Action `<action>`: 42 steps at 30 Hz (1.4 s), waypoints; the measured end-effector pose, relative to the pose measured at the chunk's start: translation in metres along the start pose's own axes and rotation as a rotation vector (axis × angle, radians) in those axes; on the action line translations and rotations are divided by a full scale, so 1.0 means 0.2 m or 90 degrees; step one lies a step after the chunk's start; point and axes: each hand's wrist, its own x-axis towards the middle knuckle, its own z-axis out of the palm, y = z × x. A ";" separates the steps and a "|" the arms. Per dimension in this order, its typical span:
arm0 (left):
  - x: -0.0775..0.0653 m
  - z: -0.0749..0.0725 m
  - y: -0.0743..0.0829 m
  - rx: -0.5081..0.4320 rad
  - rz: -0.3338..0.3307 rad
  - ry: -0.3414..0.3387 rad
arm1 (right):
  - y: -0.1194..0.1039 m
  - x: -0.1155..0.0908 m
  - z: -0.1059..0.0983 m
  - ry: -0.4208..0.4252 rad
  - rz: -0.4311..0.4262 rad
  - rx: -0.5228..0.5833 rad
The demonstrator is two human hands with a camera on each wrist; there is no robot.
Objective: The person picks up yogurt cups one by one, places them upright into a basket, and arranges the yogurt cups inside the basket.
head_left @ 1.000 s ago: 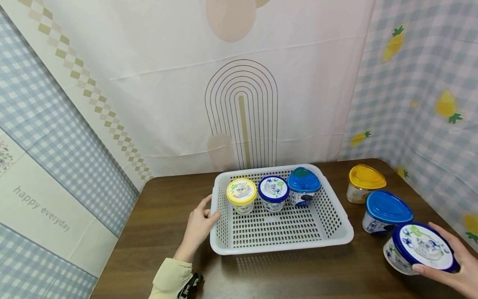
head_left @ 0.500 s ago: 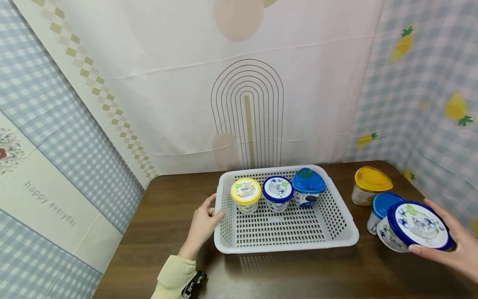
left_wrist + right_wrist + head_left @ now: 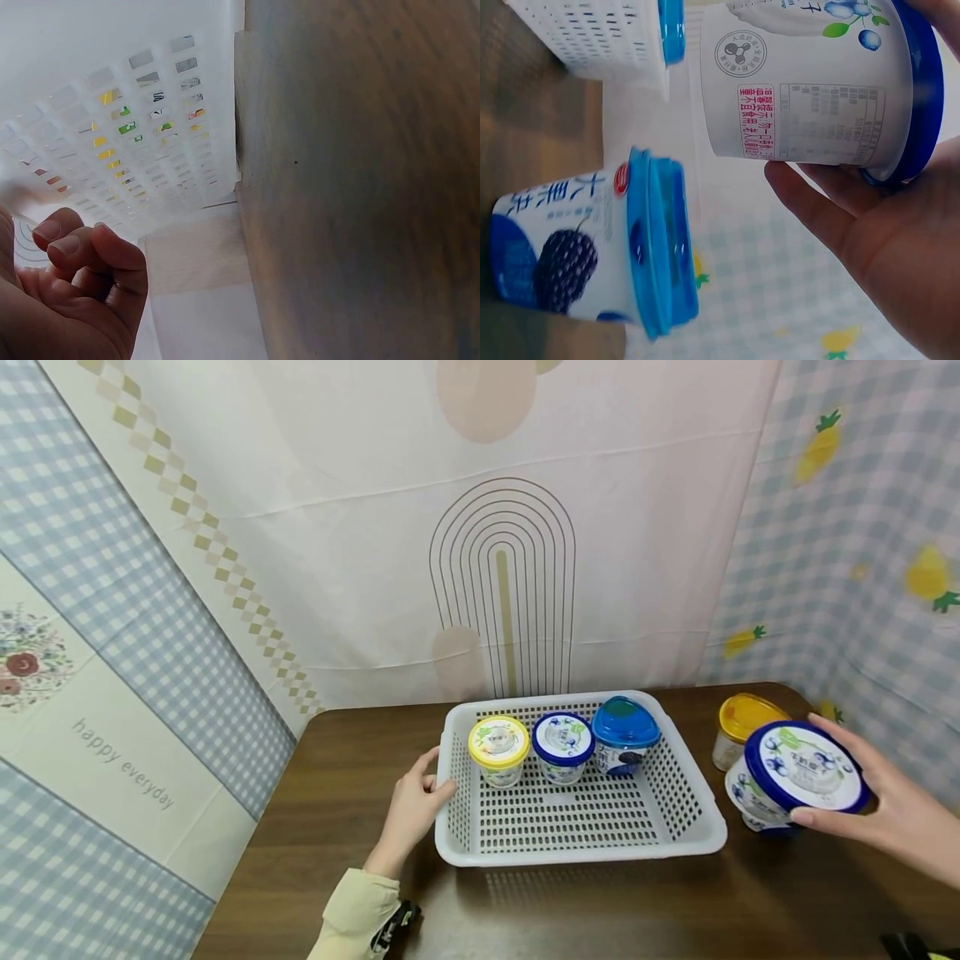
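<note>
In the head view my left hand [image 3: 411,810] grips the left rim of a white perforated basket [image 3: 581,859]. The left wrist view shows its fingers [image 3: 124,259] curled beside the basket wall. My right hand [image 3: 881,781] holds a yogurt tub with a dark blue lid [image 3: 812,768] off the table, tilted, to the right of the basket. Inside the basket stand a yellow-lidded tub [image 3: 498,753], a dark blue-lidded tub [image 3: 562,750] and a bright blue-lidded tub [image 3: 626,735], in a row along the back.
A tub with an orange-yellow lid [image 3: 746,718] stands right of the basket, partly covered by the held tub. The blackberry tub [image 3: 574,247] with a bright blue lid stands below the held one, mostly hidden in the head view. A cloth-covered wall [image 3: 360,568] rises behind the table.
My right hand has lifted the dark blue-lidded tub and carried it left toward the basket, now covering the blackberry tub. My left hand keeps its grip. The head view has shifted slightly.
</note>
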 end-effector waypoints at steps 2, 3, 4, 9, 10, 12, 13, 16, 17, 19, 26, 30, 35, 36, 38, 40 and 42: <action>0.00 0.00 0.00 0.000 0.002 0.003 | -0.04 0.04 0.01 -0.016 0.008 -0.011; 0.00 0.00 -0.01 0.002 0.002 0.005 | -0.06 0.06 0.01 -0.017 0.004 -0.013; 0.00 0.00 -0.01 0.002 0.004 0.006 | -0.08 0.08 0.02 -0.020 -0.001 -0.015; 0.01 0.00 -0.01 0.000 0.002 0.002 | -0.17 0.18 0.06 -0.038 -0.054 -0.006; 0.01 0.00 -0.01 -0.001 0.003 0.000 | -0.19 0.20 0.06 -0.045 -0.065 -0.004; 0.01 0.00 -0.01 -0.005 0.004 -0.005 | -0.22 0.23 0.08 -0.058 -0.081 -0.001; 0.01 0.00 -0.01 -0.006 0.004 -0.007 | -0.23 0.25 0.09 -0.066 -0.084 0.001; 0.01 0.01 -0.01 -0.011 0.010 -0.008 | -0.28 0.29 0.12 -0.099 -0.100 0.029; 0.01 0.01 -0.01 -0.012 0.010 -0.009 | -0.29 0.30 0.13 -0.108 -0.105 0.035; 0.01 0.02 -0.02 -0.012 0.013 -0.009 | -0.32 0.32 0.14 -0.127 -0.115 0.045; 0.00 0.01 -0.01 -0.014 0.022 -0.006 | -0.43 0.40 0.21 -0.173 -0.141 0.028; 0.00 0.00 0.00 -0.013 0.021 -0.003 | -0.48 0.44 0.27 -0.206 -0.139 0.044; 0.00 0.00 0.00 -0.010 0.019 0.000 | -0.51 0.51 0.35 -0.252 -0.158 0.101; 0.00 0.01 0.00 -0.009 0.017 0.000 | -0.51 0.52 0.37 -0.260 -0.163 0.107; 0.00 0.01 0.00 -0.009 0.015 -0.001 | -0.52 0.53 0.40 -0.274 -0.168 0.117; 0.00 0.01 0.01 -0.011 0.011 0.000 | -0.53 0.55 0.42 -0.288 -0.166 0.126; 0.00 0.00 0.01 -0.012 0.008 0.000 | -0.55 0.56 0.44 -0.298 -0.161 0.132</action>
